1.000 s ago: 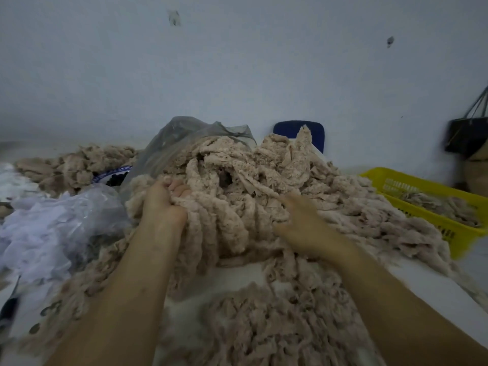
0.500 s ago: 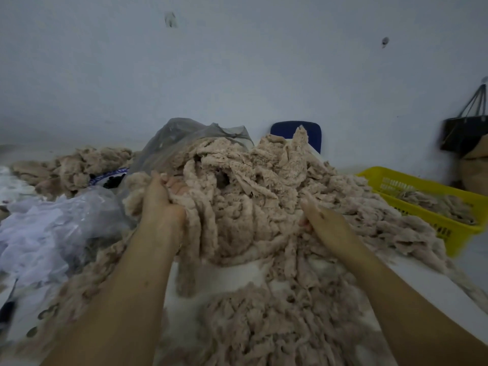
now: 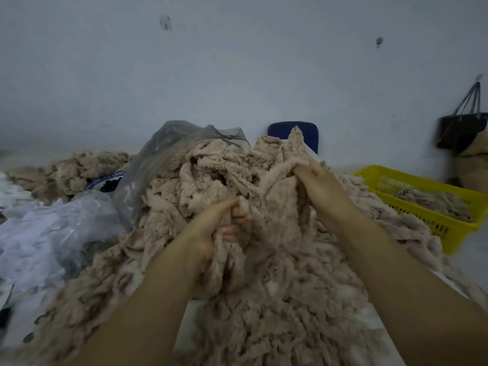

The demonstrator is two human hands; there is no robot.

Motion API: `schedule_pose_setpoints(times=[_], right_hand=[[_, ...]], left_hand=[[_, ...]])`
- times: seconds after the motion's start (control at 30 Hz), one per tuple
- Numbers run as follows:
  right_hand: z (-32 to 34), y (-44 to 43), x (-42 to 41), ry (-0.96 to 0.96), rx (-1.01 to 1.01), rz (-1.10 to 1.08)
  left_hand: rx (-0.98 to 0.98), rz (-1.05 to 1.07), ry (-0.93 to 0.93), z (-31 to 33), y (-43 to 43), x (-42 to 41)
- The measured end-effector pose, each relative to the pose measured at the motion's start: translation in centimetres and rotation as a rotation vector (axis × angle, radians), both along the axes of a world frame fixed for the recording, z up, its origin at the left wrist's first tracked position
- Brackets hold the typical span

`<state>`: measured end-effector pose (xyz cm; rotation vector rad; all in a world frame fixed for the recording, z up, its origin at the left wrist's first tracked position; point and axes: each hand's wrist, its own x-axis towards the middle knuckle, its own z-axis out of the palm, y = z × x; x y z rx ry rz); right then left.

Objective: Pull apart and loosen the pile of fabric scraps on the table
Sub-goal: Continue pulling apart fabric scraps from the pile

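Head view shows the pile of fabric scraps heaped on the tabletop, its crest in mid-frame and its loose skirt running down to the near edge. Left hand grips a bunch at the front of the mound, fingers curled round it. Right hand sits higher and further back, its fingers closed on a raised fold. Between the two hands the held scraps form a band running from lower left up to upper right. The pile as a whole points nowhere; its long axis appears to run from the far left, by the grey plastic bag, toward the near right.

Risks noted: the strands look tangled, so a pull may lift one matted lump instead of separating it. A wide pull to the right could push scraps into the yellow basket, which touches the pile's edge and already holds similar scraps. Scraps at the near edge could slide off. The grey bag lies against the mound and could be dragged along.
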<state>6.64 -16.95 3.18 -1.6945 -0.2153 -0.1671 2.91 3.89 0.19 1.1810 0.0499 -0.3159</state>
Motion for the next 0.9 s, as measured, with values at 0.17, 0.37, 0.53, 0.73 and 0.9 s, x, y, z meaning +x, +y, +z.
schedule_pose_setpoints(times=[0.17, 0.37, 0.53, 0.73, 0.9], right_hand=[[2.3, 1.5, -1.3, -0.181, -0.207, 0.027], [1.0, 2.4, -2.5, -0.182, -0.415, 0.053], [-0.6, 1.7, -2.7, 0.128, 0.085, 0.104], [1.2, 1.1, -1.2, 0.329, 0.754, -0.004], [2.5, 2.4, -0.7, 0.269, 0.895, -0.032]], left_hand=[[-0.058, -0.229, 0.003, -0.1, -2.4, -0.7], [-0.309, -0.029, -0.027, 1.0, -3.9, -0.8], [-0.558, 0.192, 0.042, 2.0, -2.0, 0.1], [-0.331, 0.244, 0.155, -0.2, -1.9, -1.0], [-0.247, -0.031, 0.195, 0.0, -4.5, -1.7]])
